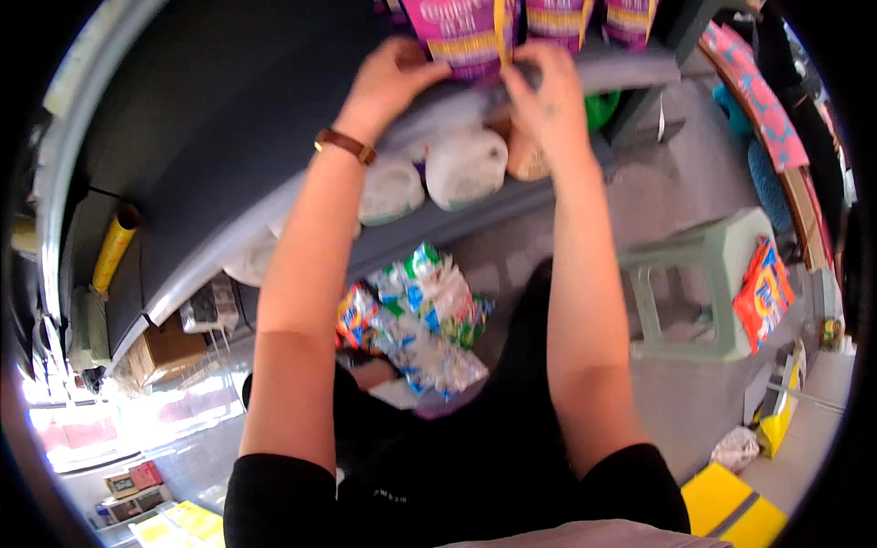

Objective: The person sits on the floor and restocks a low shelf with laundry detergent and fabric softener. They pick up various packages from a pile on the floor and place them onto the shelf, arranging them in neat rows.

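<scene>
A purple and pink printed pouch (473, 41) stands at the front edge of a dark shelf, at the top of the view. My left hand (397, 79) is at the pouch's lower left side, and my right hand (548, 85) is at its lower right side, so the pouch is held between them. More purple pouches (558, 24) stand on the shelf to the right. Below the shelf edge, white plastic jugs (467, 168) sit on a lower shelf. Colourful plastic packets (431, 315) lie in a heap below, between my forearms.
A pale green plastic stool (712, 301) stands at the right with an orange Tide packet (764, 294) on it. A cardboard box (168, 349) and a yellow roll (115, 250) are at the left. Yellow panels (733, 503) show at the lower right.
</scene>
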Demonstrator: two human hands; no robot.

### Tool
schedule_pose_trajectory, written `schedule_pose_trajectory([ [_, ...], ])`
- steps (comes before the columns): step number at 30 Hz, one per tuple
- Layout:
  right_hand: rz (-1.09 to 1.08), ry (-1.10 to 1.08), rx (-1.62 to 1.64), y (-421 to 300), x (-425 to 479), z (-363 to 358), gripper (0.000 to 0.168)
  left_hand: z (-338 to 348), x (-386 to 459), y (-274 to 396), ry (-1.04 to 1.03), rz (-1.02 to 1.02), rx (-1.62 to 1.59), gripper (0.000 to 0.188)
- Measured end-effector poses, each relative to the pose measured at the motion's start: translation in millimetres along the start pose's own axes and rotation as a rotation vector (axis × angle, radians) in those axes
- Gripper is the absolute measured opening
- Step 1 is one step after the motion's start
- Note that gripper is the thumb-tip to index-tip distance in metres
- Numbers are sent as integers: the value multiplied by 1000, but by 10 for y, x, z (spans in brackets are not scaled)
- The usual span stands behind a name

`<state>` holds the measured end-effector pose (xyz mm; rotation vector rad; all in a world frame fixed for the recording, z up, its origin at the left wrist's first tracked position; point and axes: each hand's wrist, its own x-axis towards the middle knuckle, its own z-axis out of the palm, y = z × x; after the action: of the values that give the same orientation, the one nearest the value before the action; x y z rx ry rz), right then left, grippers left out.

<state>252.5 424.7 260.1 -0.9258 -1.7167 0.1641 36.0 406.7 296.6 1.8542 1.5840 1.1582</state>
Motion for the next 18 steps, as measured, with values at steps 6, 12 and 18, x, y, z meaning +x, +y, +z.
schedule_pose_trajectory([
  [6, 157, -166, 62, -5, -234, -649, 22, 299, -694, 249, 360, 351, 218, 17],
  [12, 504, -785, 109, -41, -527, -1116, 31, 927, -1710, -560, 6, 408, 199, 16],
  [18, 644, -993, 49, 484, -1103, -1707, 44, 1579, -2580, -1595, -481, 77, 261, 20],
])
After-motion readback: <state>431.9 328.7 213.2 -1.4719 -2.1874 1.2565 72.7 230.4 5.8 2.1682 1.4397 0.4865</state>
